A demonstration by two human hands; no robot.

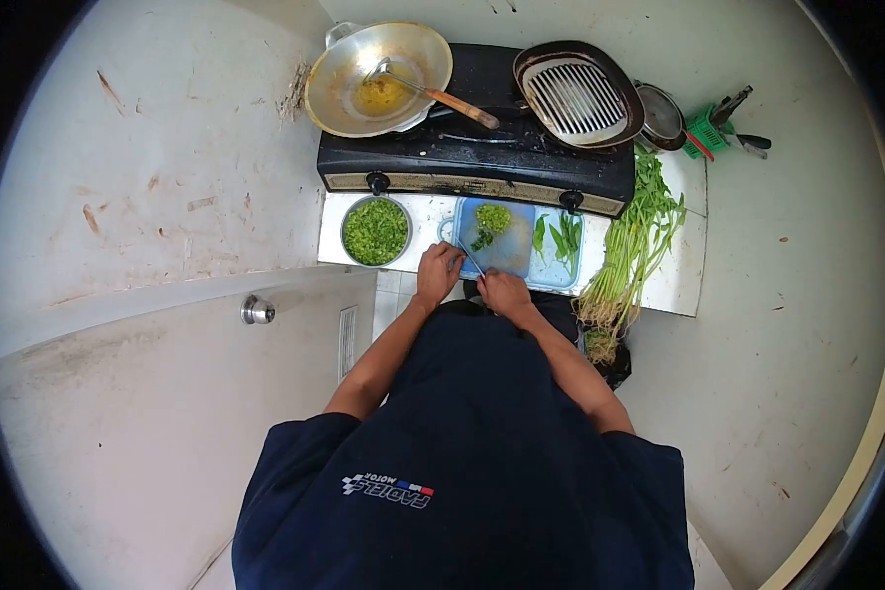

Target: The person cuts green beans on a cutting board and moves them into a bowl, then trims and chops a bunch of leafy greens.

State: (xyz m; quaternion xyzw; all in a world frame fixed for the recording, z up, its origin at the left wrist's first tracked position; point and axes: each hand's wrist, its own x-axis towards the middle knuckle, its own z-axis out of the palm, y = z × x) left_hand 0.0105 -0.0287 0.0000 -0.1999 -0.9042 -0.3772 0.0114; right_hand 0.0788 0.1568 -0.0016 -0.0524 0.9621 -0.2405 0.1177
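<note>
My right hand (pixel 504 292) is closed around the handle of a knife at the near edge of a blue cutting board (pixel 517 275). The knife's thin blade (pixel 471 258) points up and left over the board. My left hand (pixel 441 267) is at the board's left edge, fingers curled together close to the blade tip; what they hold, if anything, is too small to make out. Beyond the blade are a light green chopped heap (pixel 493 217) and a smaller dark green pile (pixel 483 237). Whole green leafy pieces (pixel 565 241) lie on the board's right part.
A round bowl of chopped greens (pixel 376 232) stands left of the board. Behind is a black gas stove (pixel 462 162) with a wok (pixel 330 87), a wooden-handled ladle (pixel 462 106) and a grill pan (pixel 575 98). Long rooted greens (pixel 639 246) lie right, near a green basket (pixel 704 130).
</note>
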